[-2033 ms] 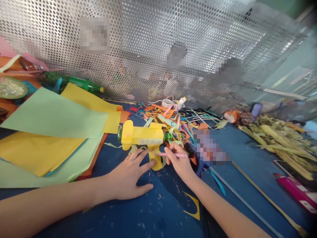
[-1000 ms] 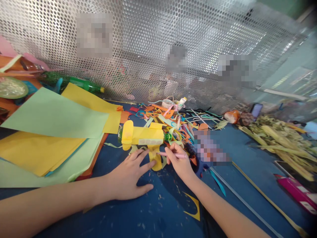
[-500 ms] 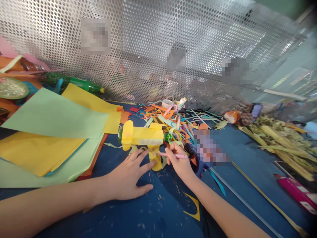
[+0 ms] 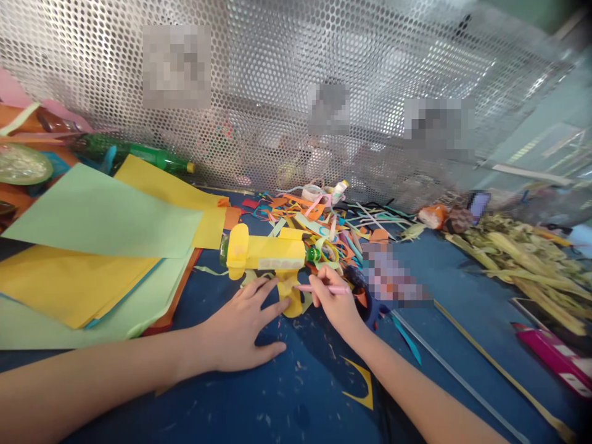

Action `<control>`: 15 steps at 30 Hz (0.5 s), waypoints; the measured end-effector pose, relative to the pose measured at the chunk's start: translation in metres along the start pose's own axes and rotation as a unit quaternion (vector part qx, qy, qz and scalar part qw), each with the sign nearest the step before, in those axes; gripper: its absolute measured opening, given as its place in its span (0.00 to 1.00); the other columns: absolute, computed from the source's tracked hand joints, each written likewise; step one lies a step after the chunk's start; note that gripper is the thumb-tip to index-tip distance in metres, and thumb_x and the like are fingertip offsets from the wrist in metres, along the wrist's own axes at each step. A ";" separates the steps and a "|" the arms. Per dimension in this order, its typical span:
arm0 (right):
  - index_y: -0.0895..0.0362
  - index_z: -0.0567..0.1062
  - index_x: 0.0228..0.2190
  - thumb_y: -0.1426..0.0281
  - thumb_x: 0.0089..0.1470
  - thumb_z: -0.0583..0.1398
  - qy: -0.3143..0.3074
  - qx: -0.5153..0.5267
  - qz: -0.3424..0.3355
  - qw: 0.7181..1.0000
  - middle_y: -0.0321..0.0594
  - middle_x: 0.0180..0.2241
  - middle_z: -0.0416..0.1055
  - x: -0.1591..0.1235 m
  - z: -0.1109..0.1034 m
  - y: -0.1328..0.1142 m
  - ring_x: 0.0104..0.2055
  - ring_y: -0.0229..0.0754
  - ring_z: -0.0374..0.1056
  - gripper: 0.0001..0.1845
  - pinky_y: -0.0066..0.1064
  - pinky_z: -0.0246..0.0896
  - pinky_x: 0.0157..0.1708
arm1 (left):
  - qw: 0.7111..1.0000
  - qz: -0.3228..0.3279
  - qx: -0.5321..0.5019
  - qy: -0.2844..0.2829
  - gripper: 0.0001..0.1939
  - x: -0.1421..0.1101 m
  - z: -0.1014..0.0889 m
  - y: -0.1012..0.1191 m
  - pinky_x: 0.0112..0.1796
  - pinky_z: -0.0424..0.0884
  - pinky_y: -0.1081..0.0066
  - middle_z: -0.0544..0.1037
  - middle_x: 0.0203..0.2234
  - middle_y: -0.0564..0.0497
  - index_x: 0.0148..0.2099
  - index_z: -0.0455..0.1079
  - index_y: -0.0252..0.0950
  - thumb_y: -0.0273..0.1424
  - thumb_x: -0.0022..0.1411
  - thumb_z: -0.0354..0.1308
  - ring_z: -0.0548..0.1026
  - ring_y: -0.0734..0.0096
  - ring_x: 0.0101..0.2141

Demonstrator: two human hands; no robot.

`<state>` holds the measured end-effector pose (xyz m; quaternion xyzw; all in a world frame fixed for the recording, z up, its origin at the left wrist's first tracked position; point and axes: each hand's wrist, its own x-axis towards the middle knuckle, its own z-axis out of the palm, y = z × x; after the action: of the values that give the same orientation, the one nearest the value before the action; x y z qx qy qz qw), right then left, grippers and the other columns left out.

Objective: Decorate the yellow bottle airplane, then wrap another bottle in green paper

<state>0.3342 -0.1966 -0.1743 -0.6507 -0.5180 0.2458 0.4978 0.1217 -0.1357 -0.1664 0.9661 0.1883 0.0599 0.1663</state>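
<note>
My left hand lies with its fingers spread, the fingertips resting on a yellow paper piece with a rounded end. In my right hand is a slim pink pen, its tip pointing left at that same paper. Just beyond the hands a green bottle lies on its side, most of it wrapped in yellow paper with rounded paper parts at its left end. Whether the paper under my left fingers is fixed to the bottle I cannot tell.
Sheets of green paper and yellow paper pile up at the left. Coloured scraps heap behind the bottle, before a perforated metal screen. Corn husks and a magenta box lie at the right.
</note>
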 end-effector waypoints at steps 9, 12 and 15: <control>0.52 0.56 0.21 0.66 0.58 0.54 -0.003 0.005 0.001 1.000 0.24 0.11 0.57 -0.001 -0.001 0.000 0.15 0.33 0.55 0.16 0.27 0.52 0.22 | 1.000 -0.004 0.004 -0.008 0.34 0.000 -0.002 0.002 0.56 0.55 0.45 0.50 0.64 0.41 0.64 0.53 0.44 0.50 0.59 0.51 0.48 0.42 0.62; 0.52 0.56 0.21 0.65 0.58 0.55 -0.003 0.004 0.001 1.000 0.25 0.11 0.57 -0.001 -0.001 0.001 0.15 0.34 0.55 0.16 0.27 0.53 0.22 | 1.000 0.000 0.001 -0.002 0.34 -0.001 -0.001 0.001 0.56 0.55 0.44 0.50 0.64 0.42 0.64 0.54 0.44 0.50 0.59 0.51 0.48 0.42 0.62; 0.52 0.56 0.21 0.64 0.58 0.55 -0.007 0.006 -0.002 1.000 0.25 0.11 0.58 -0.001 0.000 0.002 0.15 0.34 0.57 0.16 0.27 0.54 0.22 | 1.000 0.005 -0.005 0.010 0.33 -0.001 0.000 0.000 0.56 0.55 0.44 0.51 0.64 0.43 0.64 0.55 0.45 0.50 0.59 0.52 0.49 0.42 0.61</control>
<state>0.3350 -0.1974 -0.1758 -0.6453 -0.5211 0.2520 0.4985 0.1208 -0.1360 -0.1670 0.9656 0.1845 0.0715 0.1688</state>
